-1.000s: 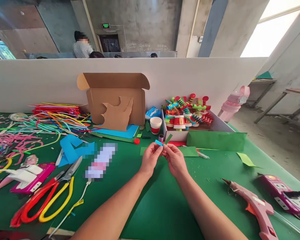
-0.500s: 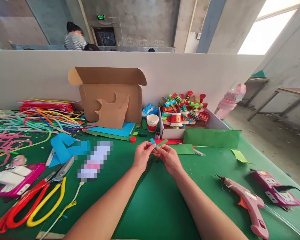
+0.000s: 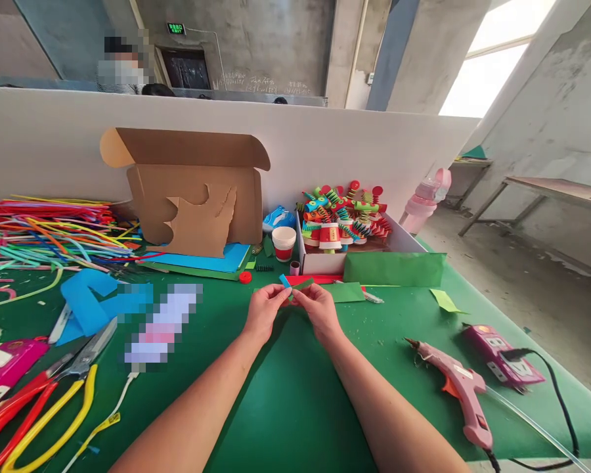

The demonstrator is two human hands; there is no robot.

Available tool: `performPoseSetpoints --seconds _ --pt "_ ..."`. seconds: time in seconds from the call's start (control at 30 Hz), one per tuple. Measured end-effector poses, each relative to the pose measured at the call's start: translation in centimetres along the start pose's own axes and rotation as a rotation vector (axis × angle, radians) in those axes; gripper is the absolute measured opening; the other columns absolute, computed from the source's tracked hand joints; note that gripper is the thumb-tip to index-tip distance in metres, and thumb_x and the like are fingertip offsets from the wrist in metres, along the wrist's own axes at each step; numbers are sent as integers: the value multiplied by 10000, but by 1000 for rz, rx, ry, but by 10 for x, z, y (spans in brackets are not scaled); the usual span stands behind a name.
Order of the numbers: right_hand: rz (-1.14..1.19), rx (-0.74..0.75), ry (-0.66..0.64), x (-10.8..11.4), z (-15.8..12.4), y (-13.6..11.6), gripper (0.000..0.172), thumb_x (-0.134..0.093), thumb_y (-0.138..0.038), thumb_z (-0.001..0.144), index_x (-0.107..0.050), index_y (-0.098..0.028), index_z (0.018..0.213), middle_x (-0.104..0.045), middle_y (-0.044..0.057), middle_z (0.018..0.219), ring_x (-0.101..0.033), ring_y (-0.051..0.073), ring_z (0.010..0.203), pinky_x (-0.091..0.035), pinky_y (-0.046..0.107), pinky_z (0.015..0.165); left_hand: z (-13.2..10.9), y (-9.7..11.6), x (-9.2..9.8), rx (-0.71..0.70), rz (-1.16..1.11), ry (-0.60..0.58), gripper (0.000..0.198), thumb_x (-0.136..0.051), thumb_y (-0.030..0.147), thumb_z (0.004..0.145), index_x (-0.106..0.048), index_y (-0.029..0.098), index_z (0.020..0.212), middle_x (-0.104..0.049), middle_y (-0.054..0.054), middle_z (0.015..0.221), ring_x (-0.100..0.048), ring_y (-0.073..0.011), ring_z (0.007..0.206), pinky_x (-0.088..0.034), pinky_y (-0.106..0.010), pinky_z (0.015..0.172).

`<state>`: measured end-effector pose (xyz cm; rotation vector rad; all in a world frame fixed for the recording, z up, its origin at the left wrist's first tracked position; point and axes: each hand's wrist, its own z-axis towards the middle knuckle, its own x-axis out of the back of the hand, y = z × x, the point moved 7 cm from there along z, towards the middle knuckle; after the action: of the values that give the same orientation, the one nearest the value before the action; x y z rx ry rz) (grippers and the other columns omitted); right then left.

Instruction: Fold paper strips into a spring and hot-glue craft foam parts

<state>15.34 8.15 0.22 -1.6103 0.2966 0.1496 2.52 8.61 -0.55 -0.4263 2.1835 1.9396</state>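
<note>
My left hand [image 3: 262,312] and my right hand [image 3: 319,310] meet above the green table [image 3: 295,394], fingertips pinched together. Between them I hold crossed paper strips [image 3: 293,284], one blue and one green. The blue end sticks out past my left fingers and the green end past my right. Both hands hover just in front of a white box [image 3: 325,263] filled with colourful paper-spring toys [image 3: 342,217].
A pink glue gun [image 3: 456,387] and a purple power strip [image 3: 502,361] lie at right. Scissors [image 3: 44,401] with red and yellow handles, blue paper scraps [image 3: 86,305] and pipe cleaners [image 3: 44,230] fill the left. A cardboard box [image 3: 192,190], paper cup [image 3: 284,243] and green sheet [image 3: 394,268] stand behind.
The hands have sunk slightly toward the table while working the strips, which now sit lower and more folded between the fingers. The view has shifted to the right.
</note>
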Motion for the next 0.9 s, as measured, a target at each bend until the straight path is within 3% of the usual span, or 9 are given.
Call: performPoseSetpoints --seconds 0.1,0.37,0.63,0.73,0.9 --pt "-3 5 41 2 0 0 275 -812 -381 546 -618 -190 590 -653 -13 558 -594 140 544 -499 293 618 -1 -1 -4 5 -24 -45 373 -870 403 475 -705 147 690 -687 -33 679 -610 -147 639 -482 -296 683" --pt "8 80 37 0 1 0 211 -752 -355 567 -678 -199 688 -677 -18 632 -574 139 564 -524 294 613 -1 -4 -2 21 -58 3 378 -883 381 435 -671 146 641 -648 -9 631 -547 -106 573 -445 -258 607" --pt "-258 233 77 0 -5 -11 58 -673 -282 659 -695 -228 663 -657 -7 625 -567 160 606 -487 288 626 -2 -1 -1 10 -77 19 370 -881 377 431 -645 150 605 -615 10 579 -507 -89 530 -409 -244 563" --pt "-144 164 22 -4 -4 -8 58 -692 -279 635 -691 -226 659 -656 -10 640 -576 158 610 -506 297 659 -2 3 0 9 -87 28 350 -875 357 437 -651 153 612 -613 11 579 -506 -95 535 -414 -250 569" --pt "209 -68 -31 -3 1 7 272 -804 -411 571 -662 -193 652 -630 -15 632 -536 106 544 -506 281 636 -4 6 -3 23 -101 8 311 -858 334 465 -656 152 616 -617 10 588 -512 -97 552 -422 -251 586"
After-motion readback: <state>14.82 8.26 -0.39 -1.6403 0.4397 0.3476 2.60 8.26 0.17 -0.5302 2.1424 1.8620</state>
